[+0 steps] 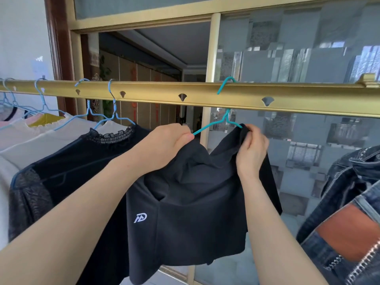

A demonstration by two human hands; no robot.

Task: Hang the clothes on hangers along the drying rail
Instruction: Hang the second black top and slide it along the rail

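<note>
Black shorts (185, 212) with white angular logo (140, 218), both hands' grip pinching them onto teal hanger (224, 118).

Drying rail (205, 95) — gold metal bar with fan-shaped cut-outs, ran across the view at head height. Teal hanger (225, 118) hooked over it near mid-span, its arms sloping down on both sides. Black garment (185, 212) with a small white logo low on its left part hung bunched below the hanger — upper edge gathered at both hanger arms, not spread flat. Further left on the rail, light-blue hangers (114, 112) carried a black lace-collared top (78, 161) and pale tops (41, 136).
</note>
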